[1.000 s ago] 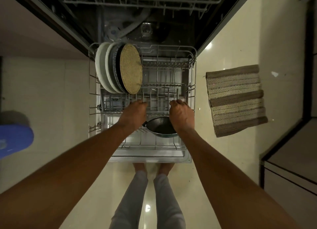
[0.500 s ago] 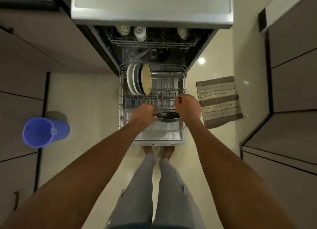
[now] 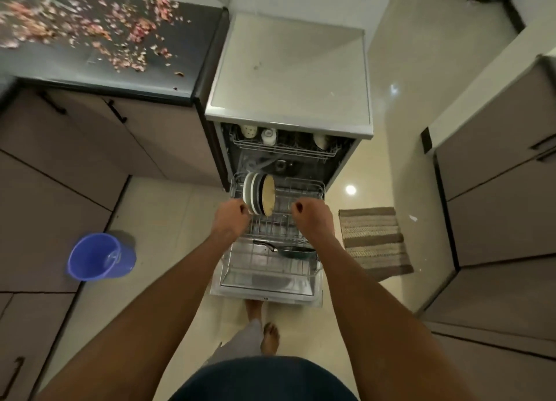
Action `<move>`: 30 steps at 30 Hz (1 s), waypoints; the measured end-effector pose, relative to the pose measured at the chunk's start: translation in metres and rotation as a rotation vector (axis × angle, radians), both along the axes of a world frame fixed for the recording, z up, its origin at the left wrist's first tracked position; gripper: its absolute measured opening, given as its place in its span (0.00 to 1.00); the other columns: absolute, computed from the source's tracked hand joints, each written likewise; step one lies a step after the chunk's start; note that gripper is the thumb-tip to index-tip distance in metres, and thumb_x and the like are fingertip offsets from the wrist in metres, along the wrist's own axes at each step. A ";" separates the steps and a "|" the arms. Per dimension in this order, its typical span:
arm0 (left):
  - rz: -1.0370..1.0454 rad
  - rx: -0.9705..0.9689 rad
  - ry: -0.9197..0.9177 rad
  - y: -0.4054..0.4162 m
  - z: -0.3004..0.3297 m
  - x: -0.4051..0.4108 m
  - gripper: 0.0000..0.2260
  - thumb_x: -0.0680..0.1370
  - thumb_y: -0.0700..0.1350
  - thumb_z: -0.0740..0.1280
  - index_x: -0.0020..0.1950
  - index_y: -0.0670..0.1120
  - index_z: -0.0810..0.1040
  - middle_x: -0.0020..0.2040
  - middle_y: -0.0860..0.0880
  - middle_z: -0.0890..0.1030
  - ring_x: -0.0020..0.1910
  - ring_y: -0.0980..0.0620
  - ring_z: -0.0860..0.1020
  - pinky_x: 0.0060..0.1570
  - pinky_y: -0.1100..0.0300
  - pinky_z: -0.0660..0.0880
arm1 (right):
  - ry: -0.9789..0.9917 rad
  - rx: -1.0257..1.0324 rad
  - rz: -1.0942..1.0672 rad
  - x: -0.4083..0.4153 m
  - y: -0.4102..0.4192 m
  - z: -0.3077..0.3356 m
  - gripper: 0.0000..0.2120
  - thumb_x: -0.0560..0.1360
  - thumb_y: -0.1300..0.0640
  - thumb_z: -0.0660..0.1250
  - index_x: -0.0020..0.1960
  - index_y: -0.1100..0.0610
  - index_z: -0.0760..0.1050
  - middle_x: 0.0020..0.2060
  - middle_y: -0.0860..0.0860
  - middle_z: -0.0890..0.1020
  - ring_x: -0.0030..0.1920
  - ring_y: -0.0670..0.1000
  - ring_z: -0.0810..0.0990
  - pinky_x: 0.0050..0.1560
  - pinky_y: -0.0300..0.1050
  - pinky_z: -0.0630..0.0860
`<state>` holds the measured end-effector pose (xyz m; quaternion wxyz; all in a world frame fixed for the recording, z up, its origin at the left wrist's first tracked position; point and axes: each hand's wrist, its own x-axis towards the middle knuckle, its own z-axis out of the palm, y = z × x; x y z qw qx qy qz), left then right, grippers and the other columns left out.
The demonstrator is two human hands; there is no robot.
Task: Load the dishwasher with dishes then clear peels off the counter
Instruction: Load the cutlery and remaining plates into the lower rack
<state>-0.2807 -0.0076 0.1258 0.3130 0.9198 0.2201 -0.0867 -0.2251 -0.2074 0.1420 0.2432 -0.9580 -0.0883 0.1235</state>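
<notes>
The dishwasher (image 3: 291, 69) stands open with its lower rack (image 3: 240, 265) pulled out. Several plates (image 3: 258, 196) stand upright at the rack's back left, and a dark frying pan (image 3: 297, 252) lies at its front right, handle pointing left. Cups sit in the upper rack (image 3: 285, 152). My left hand (image 3: 230, 221) and right hand (image 3: 313, 220) hover above the rack, fingers curled, holding nothing. Pink onion peels (image 3: 90, 30) are scattered over the dark counter (image 3: 186, 81) at the upper left.
A blue bucket (image 3: 97, 260) stands on the floor to the left. A striped mat (image 3: 373, 241) lies right of the rack. Brown cabinets line both sides. My bare feet are at the edge of the open door.
My hands have let go of the pan and lifted off the rack. The view has risen and pulled back, bringing the counter with the peels into sight.
</notes>
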 end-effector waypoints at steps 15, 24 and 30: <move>0.113 0.089 -0.170 0.087 0.051 -0.070 0.10 0.78 0.40 0.61 0.37 0.43 0.75 0.37 0.43 0.79 0.37 0.41 0.77 0.36 0.55 0.68 | -0.135 -0.062 0.300 -0.035 0.122 0.055 0.15 0.80 0.50 0.62 0.43 0.58 0.81 0.38 0.56 0.84 0.39 0.58 0.83 0.42 0.52 0.80; 0.184 0.164 -0.253 0.238 0.069 -0.087 0.10 0.78 0.40 0.61 0.38 0.40 0.77 0.36 0.42 0.80 0.36 0.41 0.77 0.36 0.51 0.73 | -0.204 -0.047 0.427 -0.038 0.277 0.065 0.17 0.80 0.48 0.62 0.45 0.59 0.83 0.42 0.59 0.85 0.44 0.62 0.84 0.44 0.51 0.79; 0.240 0.184 -0.300 0.331 0.087 -0.088 0.10 0.78 0.41 0.61 0.39 0.42 0.79 0.36 0.46 0.81 0.35 0.46 0.79 0.35 0.52 0.76 | -0.246 -0.031 0.469 -0.037 0.373 0.076 0.17 0.81 0.48 0.62 0.49 0.59 0.84 0.47 0.60 0.86 0.49 0.62 0.83 0.44 0.49 0.74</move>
